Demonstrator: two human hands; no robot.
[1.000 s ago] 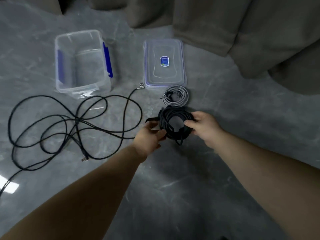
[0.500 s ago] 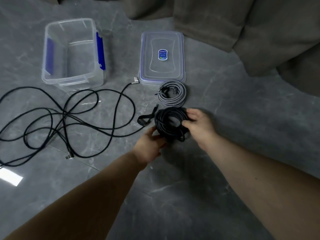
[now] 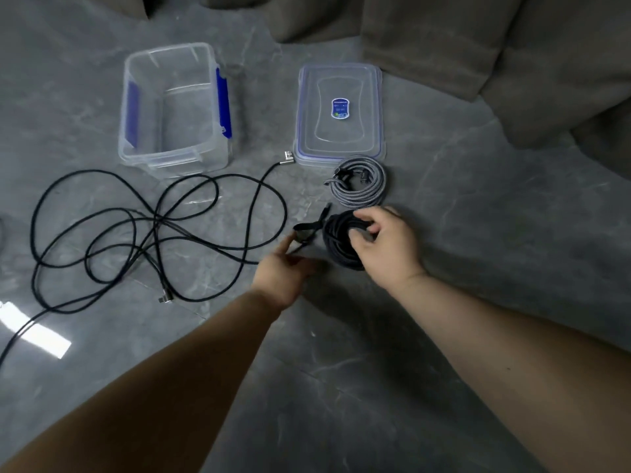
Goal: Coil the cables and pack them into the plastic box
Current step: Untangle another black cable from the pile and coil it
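- Our right hand (image 3: 384, 245) grips the black coil (image 3: 336, 242), fingers curled over its rim; coil sits on the floor (image 3: 341, 387).
- Our left hand (image 3: 283, 274) reaches toward the strap (image 3: 305, 230) sticking out of the coil's left side, fingertips at the strap; blurred, so we cannot tell if it pinches anything.
- Grey coil (image 3: 358, 182) lies just beyond the black one, touching the near edge of the lid (image 3: 339, 110).
- Lid flat on the floor, blue sticker up.
- Box (image 3: 174, 107) stands open left of the lid, blue clips on both sides, nothing inside.
- Loose black cable (image 3: 153, 230) sprawls in loops on the floor in front of the box, one metal plug near the lid's corner.
- Grey fabric (image 3: 478, 46) at the far right.
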